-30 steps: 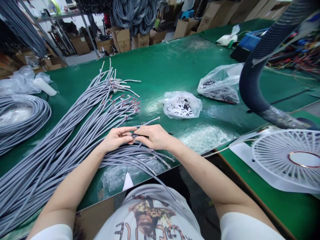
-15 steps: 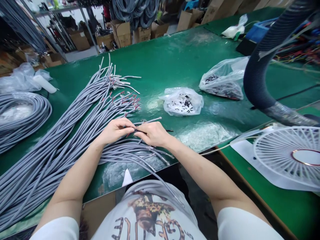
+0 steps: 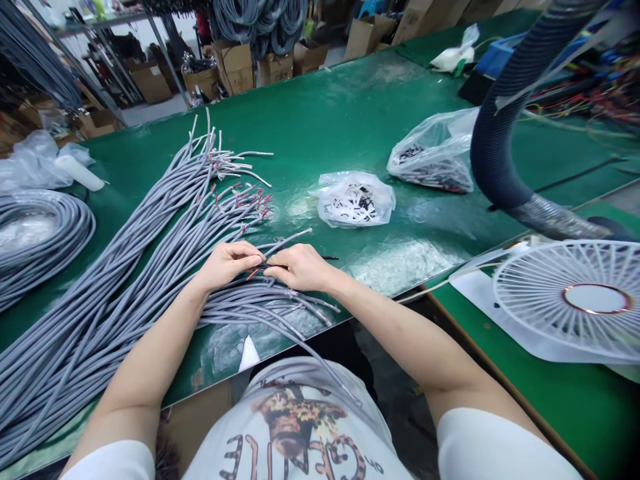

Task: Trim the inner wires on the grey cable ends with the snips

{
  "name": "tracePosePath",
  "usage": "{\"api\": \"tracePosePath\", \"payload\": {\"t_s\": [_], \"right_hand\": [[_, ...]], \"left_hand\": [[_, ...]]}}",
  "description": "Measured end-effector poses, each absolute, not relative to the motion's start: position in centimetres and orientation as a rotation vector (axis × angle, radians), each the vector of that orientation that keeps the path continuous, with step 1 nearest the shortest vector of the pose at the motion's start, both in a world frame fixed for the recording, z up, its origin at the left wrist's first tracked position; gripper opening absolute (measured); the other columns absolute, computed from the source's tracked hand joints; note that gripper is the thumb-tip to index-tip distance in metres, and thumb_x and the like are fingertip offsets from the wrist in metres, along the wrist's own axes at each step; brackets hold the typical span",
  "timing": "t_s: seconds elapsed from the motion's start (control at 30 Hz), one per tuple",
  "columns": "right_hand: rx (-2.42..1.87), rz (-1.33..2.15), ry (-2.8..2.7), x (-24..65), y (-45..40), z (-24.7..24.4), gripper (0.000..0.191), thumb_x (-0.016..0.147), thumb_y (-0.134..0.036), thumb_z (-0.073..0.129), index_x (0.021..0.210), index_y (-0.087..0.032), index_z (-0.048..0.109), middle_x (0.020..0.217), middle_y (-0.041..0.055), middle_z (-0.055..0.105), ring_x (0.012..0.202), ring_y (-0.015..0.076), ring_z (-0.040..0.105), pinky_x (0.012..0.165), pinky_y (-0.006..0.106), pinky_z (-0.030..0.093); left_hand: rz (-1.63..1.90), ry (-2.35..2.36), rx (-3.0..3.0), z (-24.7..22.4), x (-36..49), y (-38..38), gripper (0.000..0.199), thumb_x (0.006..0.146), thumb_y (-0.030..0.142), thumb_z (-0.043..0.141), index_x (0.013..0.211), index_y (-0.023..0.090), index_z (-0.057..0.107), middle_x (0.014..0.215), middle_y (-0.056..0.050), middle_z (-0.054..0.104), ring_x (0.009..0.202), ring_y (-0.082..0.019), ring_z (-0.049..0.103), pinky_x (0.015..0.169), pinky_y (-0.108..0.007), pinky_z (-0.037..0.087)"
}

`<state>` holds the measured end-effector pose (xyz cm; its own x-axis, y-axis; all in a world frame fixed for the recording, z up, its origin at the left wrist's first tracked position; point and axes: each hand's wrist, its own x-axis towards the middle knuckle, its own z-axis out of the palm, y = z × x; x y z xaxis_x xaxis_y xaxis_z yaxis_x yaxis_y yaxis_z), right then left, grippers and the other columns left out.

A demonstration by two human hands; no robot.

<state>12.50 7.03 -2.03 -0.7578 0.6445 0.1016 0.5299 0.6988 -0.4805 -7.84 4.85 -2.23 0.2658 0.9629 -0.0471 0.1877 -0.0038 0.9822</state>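
My left hand (image 3: pixel 231 264) is closed in a pinch on the thin wires at a grey cable's end, where a red wire (image 3: pixel 253 273) shows below the fingertips. Close beside it, my right hand (image 3: pixel 300 267) is closed on a thin black tool (image 3: pixel 330 257) whose dark tip sticks out to the right; its working end is hidden by the fingers, so its kind is unclear. Under and around both hands lie grey cables (image 3: pixel 250 303) with stripped ends. Further left a large bundle of grey cables (image 3: pixel 150 220) spreads out, several ends showing red and white wires.
Beyond my hands sit a plastic bag of small black and white pieces (image 3: pixel 356 200) and a larger plastic bag (image 3: pixel 433 157). A black ribbed hose (image 3: pixel 495 133) and a white fan (image 3: pixel 575 300) stand at right. A cable coil (image 3: pixel 75 233) lies far left.
My hands have drawn slightly apart at the fingertips, baring more of the red wire. The whole view has shifted a little, so things sit further left.
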Motion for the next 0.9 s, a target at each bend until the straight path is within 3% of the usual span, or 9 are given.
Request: {"api": "tracePosePath", "payload": {"t_s": [0.5, 0.9], "right_hand": [[-0.982, 0.821, -2.456, 13.9, 6.9, -3.2, 0.033, 0.091, -0.04, 0.047, 0.079, -0.017, 0.066, 0.067, 0.0007, 0.062, 0.059, 0.0104, 0.048, 0.058, 0.023, 0.024], [-1.02, 0.586, -2.674, 13.1, 7.0, -1.9, 0.036, 0.093, -0.042, 0.044, 0.083, -0.019, 0.069, 0.082, 0.006, 0.071, 0.071, 0.0161, 0.061, 0.058, 0.026, 0.025]], "left_hand": [[0.934, 1.221, 1.208, -2.3, -7.3, 4.8, 0.027, 0.064, 0.038, 0.078, 0.066, 0.012, 0.07, 0.069, -0.004, 0.066, 0.06, -0.01, 0.057, 0.057, -0.022, 0.048], [0.917, 1.263, 1.221, -2.4, -7.1, 4.8, 0.029, 0.062, 0.039, 0.079, 0.069, 0.012, 0.07, 0.07, -0.004, 0.067, 0.066, -0.013, 0.061, 0.058, -0.023, 0.05]]}}
